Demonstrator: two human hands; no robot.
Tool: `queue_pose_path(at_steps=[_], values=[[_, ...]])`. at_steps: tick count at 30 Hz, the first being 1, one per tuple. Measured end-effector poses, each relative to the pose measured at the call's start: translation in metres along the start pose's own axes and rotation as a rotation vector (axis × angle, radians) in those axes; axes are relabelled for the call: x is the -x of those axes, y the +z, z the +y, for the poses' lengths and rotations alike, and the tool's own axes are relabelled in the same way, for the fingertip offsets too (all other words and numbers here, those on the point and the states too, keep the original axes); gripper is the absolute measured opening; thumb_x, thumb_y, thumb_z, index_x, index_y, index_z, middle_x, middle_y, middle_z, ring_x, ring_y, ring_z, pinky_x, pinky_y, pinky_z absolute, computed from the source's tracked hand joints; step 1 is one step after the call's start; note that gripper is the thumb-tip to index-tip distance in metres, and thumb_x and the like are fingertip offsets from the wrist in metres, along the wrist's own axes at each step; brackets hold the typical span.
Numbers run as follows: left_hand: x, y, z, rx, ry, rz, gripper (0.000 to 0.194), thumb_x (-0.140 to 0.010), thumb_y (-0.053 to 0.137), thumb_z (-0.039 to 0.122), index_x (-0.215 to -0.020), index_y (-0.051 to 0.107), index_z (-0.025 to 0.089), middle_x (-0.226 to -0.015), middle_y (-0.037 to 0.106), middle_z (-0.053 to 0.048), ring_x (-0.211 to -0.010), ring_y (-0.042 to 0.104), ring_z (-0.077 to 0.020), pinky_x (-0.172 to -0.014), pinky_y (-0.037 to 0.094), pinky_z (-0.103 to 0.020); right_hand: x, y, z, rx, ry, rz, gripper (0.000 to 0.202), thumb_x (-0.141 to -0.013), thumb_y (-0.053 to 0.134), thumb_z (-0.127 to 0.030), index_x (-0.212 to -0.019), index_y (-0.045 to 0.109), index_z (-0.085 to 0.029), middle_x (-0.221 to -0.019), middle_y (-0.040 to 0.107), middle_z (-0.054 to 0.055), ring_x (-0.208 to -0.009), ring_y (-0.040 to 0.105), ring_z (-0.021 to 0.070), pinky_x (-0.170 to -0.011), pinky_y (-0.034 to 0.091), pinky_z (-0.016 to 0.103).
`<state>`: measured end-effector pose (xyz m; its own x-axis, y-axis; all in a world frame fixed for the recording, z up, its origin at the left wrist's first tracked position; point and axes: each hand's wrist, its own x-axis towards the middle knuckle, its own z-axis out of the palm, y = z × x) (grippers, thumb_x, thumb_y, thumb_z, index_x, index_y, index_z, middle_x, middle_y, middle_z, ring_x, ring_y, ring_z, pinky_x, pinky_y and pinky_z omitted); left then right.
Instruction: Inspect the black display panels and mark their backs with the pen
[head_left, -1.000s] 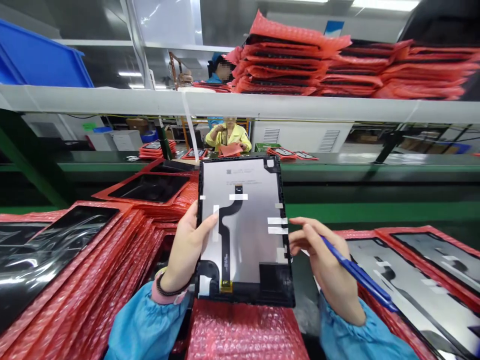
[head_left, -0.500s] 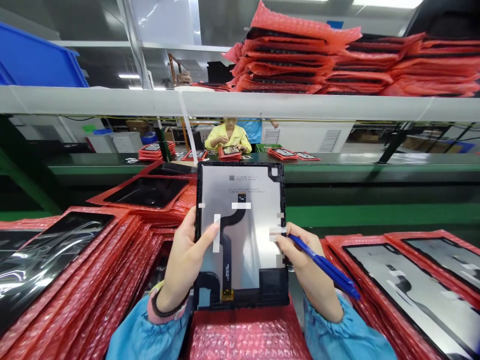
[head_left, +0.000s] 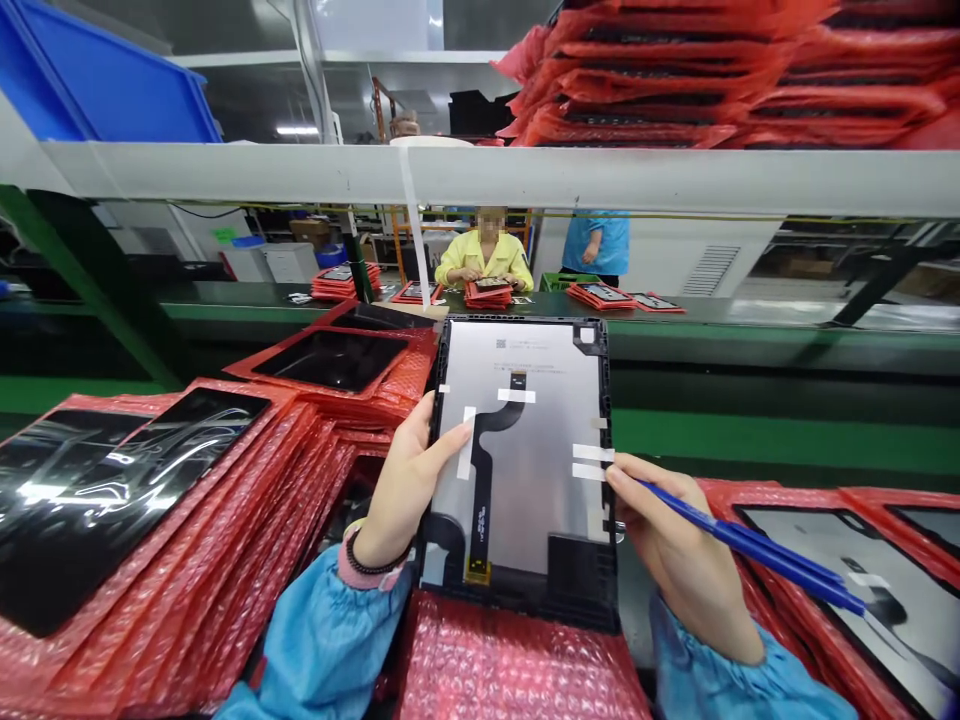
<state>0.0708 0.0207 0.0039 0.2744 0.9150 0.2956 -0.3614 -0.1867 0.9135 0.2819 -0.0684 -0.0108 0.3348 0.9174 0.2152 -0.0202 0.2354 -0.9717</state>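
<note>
A tablet screen panel (head_left: 540,420) is tilted up before me, its silvery back facing me with a black ribbon cable (head_left: 484,480) and white tape strips. My left hand (head_left: 409,480) grips its left edge, thumb on the back near a vertical strip of tape. Closed around a slim blue pen (head_left: 750,540), my right hand (head_left: 682,545) has its thumb and forefinger at the panel's right edge, by two tape strips (head_left: 592,462). The pen points out to the right. Below the panel lies red bubble wrap (head_left: 517,665).
Screens on red bubble sleeves (head_left: 225,560) are piled at left, with more sleeved panels (head_left: 847,570) at right. A shelf beam (head_left: 525,178) crosses above, carrying red-wrapped stacks (head_left: 675,80) and a blue bin (head_left: 120,80). Across the bench sits a co-worker in yellow (head_left: 486,258); another in blue stands behind.
My view has shifted, so the panel and both hands appear farther right. The right hand has slipped slightly outward along the panel's edge, and the pen now lies flatter.
</note>
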Motion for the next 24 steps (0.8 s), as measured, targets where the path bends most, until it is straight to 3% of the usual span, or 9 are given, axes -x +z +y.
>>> queue_pose_path(at_steps=[4,9,13,15,18,21,24], values=[[0.004,0.001,0.004,-0.070,0.058,0.014,0.033,-0.085,0.068,0.026,-0.118,0.063,0.023,-0.120,0.070,-0.001,-0.112,0.063,-0.0177,-0.098,0.047,-0.025,0.001,0.004,0.000,-0.058,-0.009,-0.047,0.026,-0.082,0.068,-0.041,-0.067,0.072,-0.020,-0.061,0.062,0.001,-0.059,0.054,0.0161,-0.054,0.044,0.027],[0.009,0.004,0.006,-0.092,0.010,0.016,0.038,-0.084,0.068,0.027,-0.121,0.062,0.023,-0.120,0.070,-0.003,-0.104,0.067,-0.0188,-0.089,0.052,-0.026,0.001,0.000,0.003,0.079,-0.062,0.052,0.029,-0.083,0.067,-0.037,-0.059,0.065,-0.020,-0.058,0.058,-0.001,-0.056,0.051,0.0141,-0.052,0.041,0.025],[0.010,0.002,0.009,-0.092,0.048,0.017,0.038,-0.084,0.068,0.025,-0.121,0.062,0.020,-0.119,0.070,-0.005,-0.107,0.066,-0.0208,-0.093,0.051,-0.029,0.001,-0.002,0.001,-0.051,0.057,-0.069,0.023,-0.082,0.069,-0.038,-0.066,0.071,-0.022,-0.063,0.067,0.001,-0.059,0.061,0.0167,-0.056,0.049,0.026],[0.010,-0.005,0.012,-0.099,0.080,0.020,0.038,-0.083,0.068,0.025,-0.120,0.062,0.020,-0.119,0.070,-0.005,-0.109,0.066,-0.0217,-0.093,0.051,-0.030,0.001,0.001,-0.003,-0.064,0.091,-0.042,0.017,-0.082,0.070,-0.039,-0.083,0.076,-0.023,-0.072,0.073,0.003,-0.066,0.068,0.0193,-0.061,0.054,0.028],[0.010,-0.021,0.020,-0.140,0.120,0.072,0.035,-0.083,0.067,0.024,-0.118,0.062,0.019,-0.122,0.069,-0.005,-0.111,0.065,-0.0222,-0.093,0.051,-0.030,0.003,0.009,-0.010,0.007,0.055,0.050,0.025,-0.083,0.070,-0.038,-0.104,0.074,-0.024,-0.094,0.077,0.007,-0.088,0.073,0.0244,-0.077,0.058,0.033],[0.011,-0.034,0.027,-0.185,0.169,0.141,0.034,-0.084,0.066,0.023,-0.118,0.062,0.019,-0.123,0.068,-0.005,-0.113,0.064,-0.0225,-0.098,0.050,-0.033,0.008,0.019,-0.016,0.019,-0.052,0.128,0.022,-0.083,0.070,-0.033,-0.102,0.072,-0.022,-0.106,0.075,0.011,-0.106,0.069,0.0294,-0.086,0.057,0.039],[0.015,-0.035,0.029,-0.250,0.243,0.200,0.035,-0.085,0.065,0.024,-0.119,0.062,0.020,-0.121,0.070,-0.005,-0.111,0.065,-0.0227,-0.099,0.050,-0.034,0.015,0.025,-0.016,-0.005,-0.135,0.185,0.022,-0.082,0.072,-0.027,-0.103,0.072,-0.024,-0.113,0.073,0.012,-0.113,0.065,0.0323,-0.092,0.055,0.045]])
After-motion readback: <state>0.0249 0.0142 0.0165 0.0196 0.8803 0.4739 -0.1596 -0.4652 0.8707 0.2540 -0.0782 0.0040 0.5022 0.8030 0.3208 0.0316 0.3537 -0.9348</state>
